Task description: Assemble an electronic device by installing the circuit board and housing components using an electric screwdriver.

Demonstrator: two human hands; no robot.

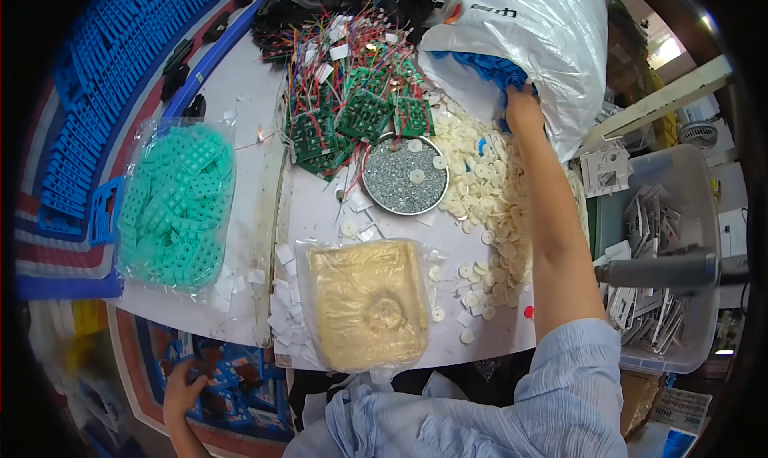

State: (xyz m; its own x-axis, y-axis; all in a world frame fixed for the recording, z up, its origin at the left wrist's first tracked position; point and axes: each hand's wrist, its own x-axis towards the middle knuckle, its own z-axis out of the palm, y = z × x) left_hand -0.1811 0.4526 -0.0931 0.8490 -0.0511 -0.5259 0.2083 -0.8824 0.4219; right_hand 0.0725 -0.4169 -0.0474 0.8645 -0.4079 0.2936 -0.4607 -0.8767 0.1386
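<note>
My right arm stretches forward to a white plastic bag [552, 34] at the far right. My right hand [524, 110] is at its mouth, against the blue plastic parts [488, 66] inside, and its fingers are mostly hidden. Low on the left, my left hand [182, 388] hangs over a blue crate of blue parts [240, 378], thumb and fingers apart, with nothing visible in it. Between my arms lies a clear bag with a yellowish flat block [364, 298]. Beyond it stands a round metal dish of small screws [400, 178].
Many cream discs [488, 186] spread beside my right arm. Green circuit boards [364, 114] with coloured wires pile up behind the dish. A bag of turquoise parts [176, 206] lies left, near stacked blue frames [104, 106]. A clear bin [680, 354] holds white frames at right.
</note>
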